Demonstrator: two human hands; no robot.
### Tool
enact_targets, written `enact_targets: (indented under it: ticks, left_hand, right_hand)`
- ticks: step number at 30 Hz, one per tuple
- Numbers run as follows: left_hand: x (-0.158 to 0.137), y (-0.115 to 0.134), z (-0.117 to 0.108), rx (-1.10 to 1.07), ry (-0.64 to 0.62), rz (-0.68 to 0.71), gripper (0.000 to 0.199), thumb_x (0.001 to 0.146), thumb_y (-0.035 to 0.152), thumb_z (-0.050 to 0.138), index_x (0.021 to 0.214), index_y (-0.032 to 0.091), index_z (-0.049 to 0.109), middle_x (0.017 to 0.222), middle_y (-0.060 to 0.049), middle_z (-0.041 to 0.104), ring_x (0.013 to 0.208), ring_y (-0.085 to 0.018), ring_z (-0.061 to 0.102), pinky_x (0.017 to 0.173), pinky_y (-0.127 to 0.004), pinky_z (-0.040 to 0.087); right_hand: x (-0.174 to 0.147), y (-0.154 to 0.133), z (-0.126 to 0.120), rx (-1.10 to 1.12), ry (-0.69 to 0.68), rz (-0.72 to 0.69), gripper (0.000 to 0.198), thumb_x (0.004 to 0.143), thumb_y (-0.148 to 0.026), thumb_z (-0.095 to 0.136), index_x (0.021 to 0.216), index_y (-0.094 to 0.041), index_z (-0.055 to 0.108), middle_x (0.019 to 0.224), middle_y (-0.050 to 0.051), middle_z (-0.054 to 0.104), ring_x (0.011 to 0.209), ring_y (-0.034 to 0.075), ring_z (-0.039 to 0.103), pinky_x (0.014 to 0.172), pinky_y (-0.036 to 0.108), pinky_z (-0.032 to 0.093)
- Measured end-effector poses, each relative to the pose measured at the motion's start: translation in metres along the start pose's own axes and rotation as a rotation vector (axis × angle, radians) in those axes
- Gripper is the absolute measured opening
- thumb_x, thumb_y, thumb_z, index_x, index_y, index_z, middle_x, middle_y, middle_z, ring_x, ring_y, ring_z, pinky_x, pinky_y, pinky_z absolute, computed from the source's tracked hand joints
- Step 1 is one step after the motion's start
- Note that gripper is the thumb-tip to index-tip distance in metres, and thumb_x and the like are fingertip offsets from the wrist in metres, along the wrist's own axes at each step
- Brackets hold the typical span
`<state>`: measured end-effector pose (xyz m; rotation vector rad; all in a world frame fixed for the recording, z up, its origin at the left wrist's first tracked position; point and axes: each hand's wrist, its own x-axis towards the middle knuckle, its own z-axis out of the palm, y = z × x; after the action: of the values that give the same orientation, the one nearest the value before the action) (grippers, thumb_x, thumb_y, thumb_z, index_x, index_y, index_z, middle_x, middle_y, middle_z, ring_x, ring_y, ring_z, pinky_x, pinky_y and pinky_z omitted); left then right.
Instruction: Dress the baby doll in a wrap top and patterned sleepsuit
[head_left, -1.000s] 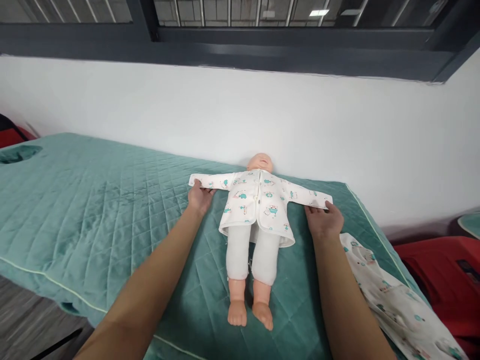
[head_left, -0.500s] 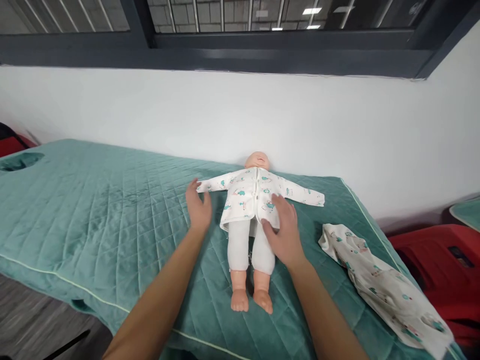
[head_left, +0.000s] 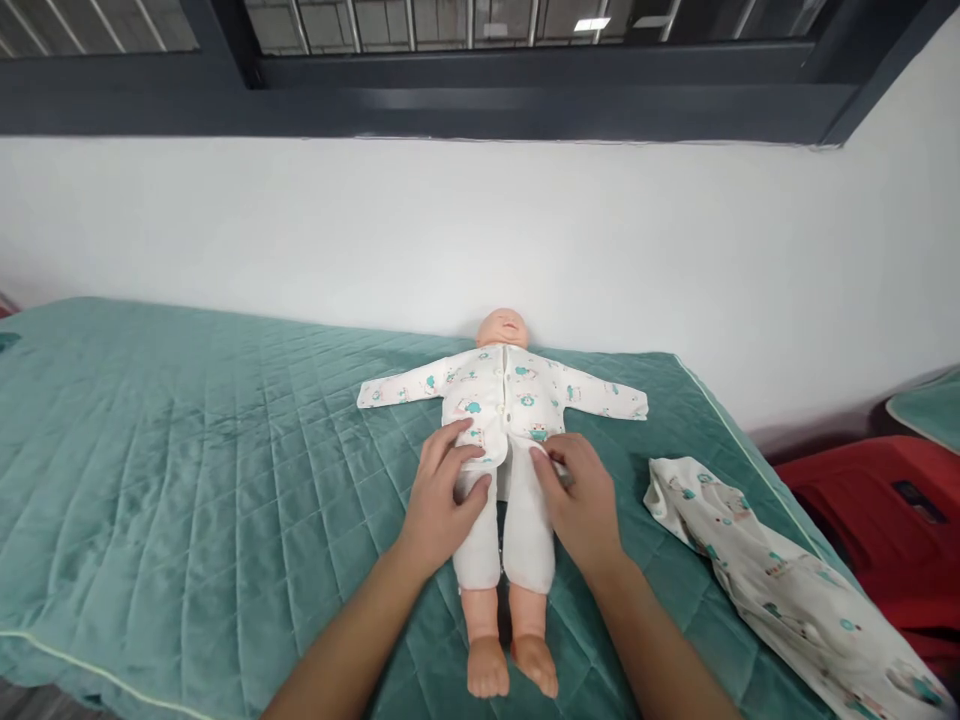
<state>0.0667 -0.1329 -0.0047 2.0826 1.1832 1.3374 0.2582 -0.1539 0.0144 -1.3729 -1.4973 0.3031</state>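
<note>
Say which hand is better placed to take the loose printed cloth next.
Probably the right hand: it is nearer the cloth, though holding the jacket; the left hand is farther away.

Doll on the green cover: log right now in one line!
left hand: on lower printed white cloth jacket | right hand: pinching its hem | peach plastic doll: face up | printed white cloth garment: lying at right

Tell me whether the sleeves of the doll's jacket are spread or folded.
Spread: both sleeves extend sideways from the jacket, one on either side of the doll.
</note>
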Motion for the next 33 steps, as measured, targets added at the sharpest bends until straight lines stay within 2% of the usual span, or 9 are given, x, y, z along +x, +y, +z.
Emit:
enact_targets:
  ticks: [4, 10, 13, 17, 20, 24, 26, 29, 33]
  left_hand:
    - [0.001, -0.002, 0.003, -0.009, 0.088, -0.023, 0.008, 0.091, 0.026, 0.060, 0.096, 0.026, 0.066, 0.131, -0.008, 0.059, 0.128, -0.027, 0.050, 0.111, -0.047, 0.038]
    - [0.004, -0.005, -0.003, -0.231, 0.438, -0.271, 0.018, 0.096, 0.041, 0.052, 0.101, 0.025, 0.060, 0.118, -0.008, 0.063, 0.115, -0.025, 0.058, 0.103, -0.038, 0.044]
    - [0.003, -0.012, -0.010, -0.167, 0.614, -0.291, 0.022, 0.095, 0.045, 0.052, 0.096, 0.023, 0.054, 0.126, -0.009, 0.054, 0.122, -0.025, 0.052, 0.103, -0.039, 0.043]
    - [-0.008, -0.022, -0.017, -0.110, 0.720, -0.308, 0.017, 0.092, 0.036, 0.057, 0.100, 0.022, 0.051, 0.136, -0.011, 0.042, 0.131, -0.024, 0.044, 0.100, -0.038, 0.046]
    - [-0.023, -0.023, -0.022, -0.101, 0.721, -0.289, 0.018, 0.088, 0.029, 0.060, 0.103, 0.023, 0.052, 0.137, -0.010, 0.040, 0.130, -0.023, 0.044, 0.101, -0.037, 0.047]
    - [-0.047, -0.014, -0.029, -0.063, 0.640, -0.254, 0.019, 0.087, 0.025, 0.059, 0.104, 0.022, 0.053, 0.135, -0.010, 0.042, 0.128, -0.023, 0.045, 0.102, -0.039, 0.046]
    - [-0.059, -0.005, -0.032, -0.064, 0.604, -0.259, 0.018, 0.087, 0.025, 0.058, 0.104, 0.022, 0.053, 0.133, -0.011, 0.045, 0.128, -0.024, 0.046, 0.101, -0.040, 0.047]
    - [-0.077, 0.015, -0.029, -0.108, 0.545, -0.261, 0.015, 0.089, 0.026, 0.056, 0.104, 0.023, 0.054, 0.131, -0.011, 0.048, 0.128, -0.025, 0.047, 0.102, -0.043, 0.046]
    - [-0.094, 0.061, -0.018, -0.185, 0.396, -0.197, 0.012, 0.092, 0.025, 0.054, 0.104, 0.024, 0.054, 0.128, -0.011, 0.053, 0.126, -0.025, 0.051, 0.109, -0.046, 0.042]
  right_hand:
    - [0.000, 0.006, 0.006, 0.348, 0.175, 0.334, 0.023, 0.089, -0.045, 0.064, 0.085, -0.022, 0.061, 0.079, -0.002, 0.061, 0.075, 0.016, 0.055, 0.072, 0.029, 0.044]
    - [0.010, 0.015, 0.003, 0.716, 0.379, 0.512, 0.031, 0.080, -0.049, 0.071, 0.082, -0.022, 0.056, 0.059, -0.009, 0.043, 0.051, 0.009, 0.037, 0.050, 0.023, 0.035]
    - [0.006, 0.023, -0.008, 0.743, 0.475, 0.549, 0.031, 0.078, -0.048, 0.071, 0.083, -0.022, 0.056, 0.066, -0.007, 0.048, 0.055, 0.010, 0.044, 0.055, 0.022, 0.041]
    - [-0.026, 0.029, -0.030, 0.512, 0.492, 0.483, 0.027, 0.081, -0.046, 0.069, 0.095, -0.023, 0.061, 0.090, -0.002, 0.061, 0.080, 0.015, 0.057, 0.075, 0.028, 0.049]
    - [-0.054, 0.030, -0.062, 0.182, 0.299, 0.248, 0.023, 0.088, -0.044, 0.062, 0.099, -0.024, 0.066, 0.107, 0.004, 0.065, 0.104, 0.021, 0.059, 0.094, 0.038, 0.047]
    - [-0.074, 0.038, -0.131, -0.377, 0.037, -0.053, 0.024, 0.088, -0.038, 0.060, 0.104, -0.023, 0.068, 0.123, 0.012, 0.063, 0.118, 0.030, 0.055, 0.108, 0.051, 0.038]
    - [-0.078, 0.046, -0.166, -0.657, -0.066, -0.010, 0.033, 0.084, -0.035, 0.063, 0.113, -0.021, 0.065, 0.131, 0.015, 0.060, 0.125, 0.036, 0.051, 0.106, 0.056, 0.038]
    - [-0.078, 0.060, -0.204, -0.916, -0.174, 0.203, 0.041, 0.078, -0.040, 0.070, 0.113, -0.020, 0.063, 0.123, 0.019, 0.064, 0.115, 0.040, 0.057, 0.095, 0.059, 0.042]
    - [-0.063, 0.060, -0.220, -0.729, -0.229, 0.376, 0.020, 0.074, -0.038, 0.070, 0.080, -0.021, 0.062, 0.081, 0.010, 0.069, 0.076, 0.028, 0.063, 0.076, 0.045, 0.047]
